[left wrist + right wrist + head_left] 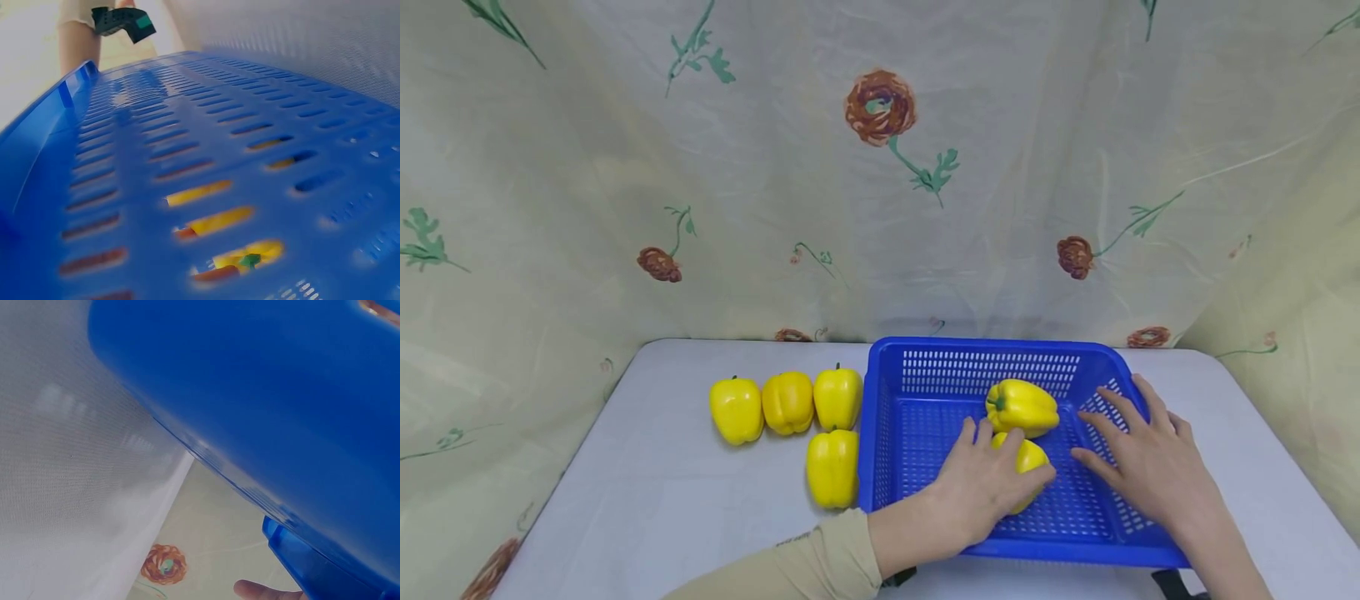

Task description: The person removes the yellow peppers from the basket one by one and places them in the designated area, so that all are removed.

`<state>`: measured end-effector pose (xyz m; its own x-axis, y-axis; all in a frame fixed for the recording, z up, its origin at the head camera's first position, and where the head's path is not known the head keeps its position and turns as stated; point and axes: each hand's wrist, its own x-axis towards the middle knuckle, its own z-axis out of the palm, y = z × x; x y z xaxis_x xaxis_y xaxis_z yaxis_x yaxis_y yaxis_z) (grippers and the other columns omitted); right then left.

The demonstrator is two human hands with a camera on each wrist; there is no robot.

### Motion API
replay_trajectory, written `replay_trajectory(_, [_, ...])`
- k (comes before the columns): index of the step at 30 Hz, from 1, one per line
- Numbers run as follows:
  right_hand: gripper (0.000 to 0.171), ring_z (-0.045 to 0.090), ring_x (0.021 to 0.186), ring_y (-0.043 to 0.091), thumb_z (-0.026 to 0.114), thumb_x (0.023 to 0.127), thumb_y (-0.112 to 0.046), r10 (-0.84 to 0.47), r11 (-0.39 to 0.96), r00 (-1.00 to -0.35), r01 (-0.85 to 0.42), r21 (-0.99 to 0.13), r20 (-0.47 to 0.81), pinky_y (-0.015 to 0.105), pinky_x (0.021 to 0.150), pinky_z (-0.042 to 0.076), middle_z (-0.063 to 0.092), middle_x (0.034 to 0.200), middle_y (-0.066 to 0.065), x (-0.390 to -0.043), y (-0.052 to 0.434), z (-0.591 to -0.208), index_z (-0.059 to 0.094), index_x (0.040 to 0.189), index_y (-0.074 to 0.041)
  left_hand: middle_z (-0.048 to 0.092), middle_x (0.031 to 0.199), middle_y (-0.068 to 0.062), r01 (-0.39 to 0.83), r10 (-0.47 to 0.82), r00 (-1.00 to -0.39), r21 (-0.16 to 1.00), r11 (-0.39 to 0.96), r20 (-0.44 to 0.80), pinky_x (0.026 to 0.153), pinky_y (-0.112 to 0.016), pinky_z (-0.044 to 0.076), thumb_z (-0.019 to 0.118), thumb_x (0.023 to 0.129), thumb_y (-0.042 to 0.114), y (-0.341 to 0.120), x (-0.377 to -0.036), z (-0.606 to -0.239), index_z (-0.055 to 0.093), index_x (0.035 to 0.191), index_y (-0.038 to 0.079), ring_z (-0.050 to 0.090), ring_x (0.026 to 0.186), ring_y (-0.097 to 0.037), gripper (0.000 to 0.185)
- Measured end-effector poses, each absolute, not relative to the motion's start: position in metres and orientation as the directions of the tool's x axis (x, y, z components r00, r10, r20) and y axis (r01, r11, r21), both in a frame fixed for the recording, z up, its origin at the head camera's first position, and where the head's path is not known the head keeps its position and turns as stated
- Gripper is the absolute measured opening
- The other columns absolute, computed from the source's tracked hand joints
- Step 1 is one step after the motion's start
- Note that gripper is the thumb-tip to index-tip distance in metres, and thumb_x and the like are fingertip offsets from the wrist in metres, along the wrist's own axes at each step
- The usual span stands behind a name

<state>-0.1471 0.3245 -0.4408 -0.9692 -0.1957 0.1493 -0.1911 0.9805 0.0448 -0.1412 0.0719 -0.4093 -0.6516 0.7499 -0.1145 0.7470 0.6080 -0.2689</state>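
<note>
A blue plastic basket (992, 550) with slotted walls stands on the table, holding two yellow bell peppers. My left hand (973, 487) reaches over its near rim and grips the nearer bell pepper (1032, 458), fingers across the top and thumb on the right side. Behind that one, the other bell pepper (1024, 408) lies on its side, stem to the left. Over the basket's right wall, my right hand (1157, 458) has its fingers spread and holds nothing. In the left wrist view, yellow pepper (219, 220) shows through the basket's slots.
Left of the basket, a bell pepper (736, 410), a deeper yellow one (787, 403) and another (838, 398) stand in a row. One more bell pepper (832, 468) lies by the basket's left wall. A flowered curtain (760, 167) hangs behind the white table (662, 483).
</note>
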Motion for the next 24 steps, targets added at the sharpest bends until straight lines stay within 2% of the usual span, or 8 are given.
replay_trajectory(11, [0.059,0.027,0.152,0.063,0.077,0.094,-0.051,-0.193,0.981,-0.971,-0.188,0.048,0.142,0.09,0.103,0.038,0.053,0.157,0.028,-0.1476,0.3246,-0.4401,0.072,0.138,-0.013,0.05,0.161,-0.007,0.77,0.77,-0.63,-0.207,0.604,-0.099,0.127,-0.05,0.045,0.081,0.098,0.027,0.0675,-0.1424,-0.4113,0.05,0.158,0.043,0.052,0.15,-0.034,0.069])
replay_trajectory(17, [0.058,0.027,0.152,0.063,0.077,0.094,-0.052,-0.192,0.981,-0.971,-0.188,0.044,0.141,0.09,0.103,0.038,0.053,0.157,0.028,-0.1477,0.3241,-0.4404,0.072,0.138,-0.013,0.051,0.16,-0.007,0.777,0.778,-0.621,-0.203,0.595,-0.098,0.126,-0.048,0.047,0.075,0.102,0.025,0.0661,-0.1429,-0.4121,0.049,0.16,0.039,0.054,0.15,-0.032,0.066])
replay_trajectory(24, [0.059,0.027,0.152,0.063,0.077,0.094,-0.052,-0.188,0.982,-0.973,-0.183,0.046,0.137,0.091,0.103,0.038,0.053,0.157,0.028,-0.1473,0.3248,-0.4407,0.072,0.138,-0.013,0.05,0.162,-0.002,0.77,0.765,-0.632,-0.211,0.602,-0.124,0.128,-0.045,0.045,0.067,0.107,0.03,0.0648,-0.1435,-0.4104,0.044,0.163,0.041,0.048,0.155,-0.027,0.061])
